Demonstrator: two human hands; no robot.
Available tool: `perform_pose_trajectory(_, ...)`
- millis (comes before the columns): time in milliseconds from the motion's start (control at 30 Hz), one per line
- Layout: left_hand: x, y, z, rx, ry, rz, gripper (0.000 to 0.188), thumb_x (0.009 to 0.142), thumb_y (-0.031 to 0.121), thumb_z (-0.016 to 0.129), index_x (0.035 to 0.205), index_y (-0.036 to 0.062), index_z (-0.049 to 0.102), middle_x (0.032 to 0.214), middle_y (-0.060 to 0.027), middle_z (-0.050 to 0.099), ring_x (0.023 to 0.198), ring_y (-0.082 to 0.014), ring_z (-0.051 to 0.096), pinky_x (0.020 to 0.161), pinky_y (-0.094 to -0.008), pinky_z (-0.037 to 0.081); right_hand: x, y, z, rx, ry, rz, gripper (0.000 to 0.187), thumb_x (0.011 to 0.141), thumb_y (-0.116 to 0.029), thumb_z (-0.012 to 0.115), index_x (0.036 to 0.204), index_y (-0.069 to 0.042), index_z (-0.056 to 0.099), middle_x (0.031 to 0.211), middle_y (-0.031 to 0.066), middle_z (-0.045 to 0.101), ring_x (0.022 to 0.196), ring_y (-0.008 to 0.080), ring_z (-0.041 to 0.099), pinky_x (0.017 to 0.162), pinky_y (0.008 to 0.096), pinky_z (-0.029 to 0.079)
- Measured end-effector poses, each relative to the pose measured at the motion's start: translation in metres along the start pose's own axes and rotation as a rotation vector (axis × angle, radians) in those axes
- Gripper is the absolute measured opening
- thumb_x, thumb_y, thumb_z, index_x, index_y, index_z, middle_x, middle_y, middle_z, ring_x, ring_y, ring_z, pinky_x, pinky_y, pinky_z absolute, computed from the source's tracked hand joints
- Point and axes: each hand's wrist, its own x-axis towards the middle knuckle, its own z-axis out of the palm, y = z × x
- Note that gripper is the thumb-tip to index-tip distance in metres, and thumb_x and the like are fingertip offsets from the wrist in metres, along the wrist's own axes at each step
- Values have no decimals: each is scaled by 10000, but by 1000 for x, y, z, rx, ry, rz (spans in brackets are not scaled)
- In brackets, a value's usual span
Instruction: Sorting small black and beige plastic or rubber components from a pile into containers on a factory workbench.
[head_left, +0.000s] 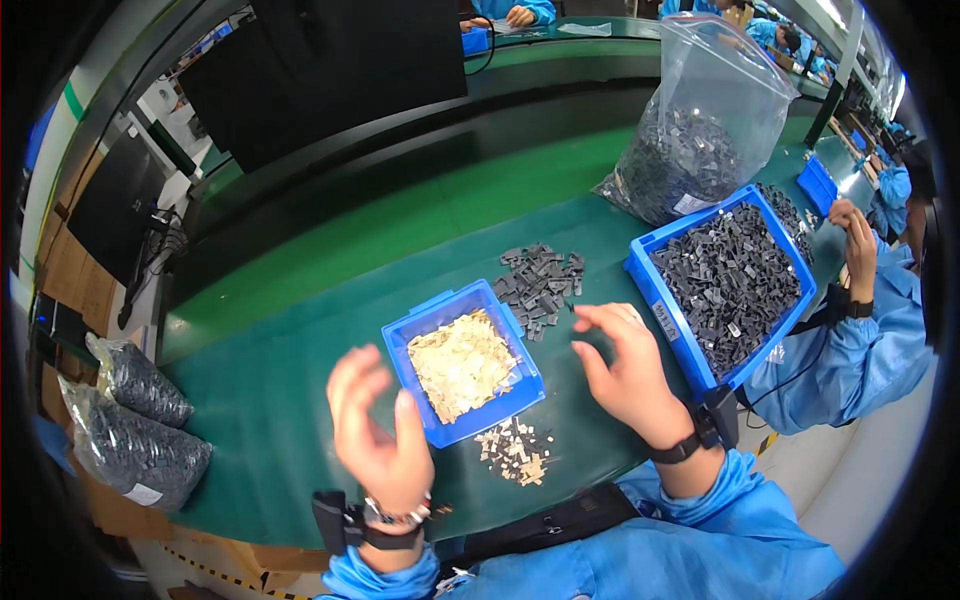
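My left hand (380, 430) hovers at the left side of a small blue bin (497, 415), fingers apart, slightly smeared by motion, with nothing visible in them. Thin cream-coloured flakes (460, 365) fill much of that bin. On its other side my right hand (632, 378) is raised over the green table, thumb and forefinger apart. A tiny dark speck shows by the forefinger's tip; whether it touches, I cannot tell. Just beyond lies a loose pile of flat dark grey pieces (540, 285). A mixed scatter of small cream and dark bits (515, 450) lies at the bin's near edge.
A larger blue bin (672, 325) of dark pieces stands right, with a big clear bag (690, 150) of similar pieces behind it. Two filled bags (145, 450) sit at the left table edge. A co-worker's hand (857, 245) is at far right. A dark panel (320, 80) stands at the back.
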Motion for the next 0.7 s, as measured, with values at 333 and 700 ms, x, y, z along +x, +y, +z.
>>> perform_pose_trajectory(333, -1, -37, 21, -784, -12, -505, 754, 667, -164, 378, 1412, -48, 375, 1506, -155, 376, 1372, -247, 407, 1162, -402, 311, 10, 29, 35, -146, -50, 12, 412, 734, 15, 723, 1129, -26, 613, 930, 101, 627, 907, 326, 590, 789, 406, 490)
perform_pose_trajectory(700, 5, -32, 15, -656, 150, -410, 748, 661, -166, 344, 1402, -68, 378, 1419, -172, 455, 1314, -249, 472, 1126, -378, 353, 10, 33, 34, -49, 28, 49, 439, 725, 54, 705, 1144, -13, 592, 909, 113, 620, 884, 324, 595, 789, 401, 484)
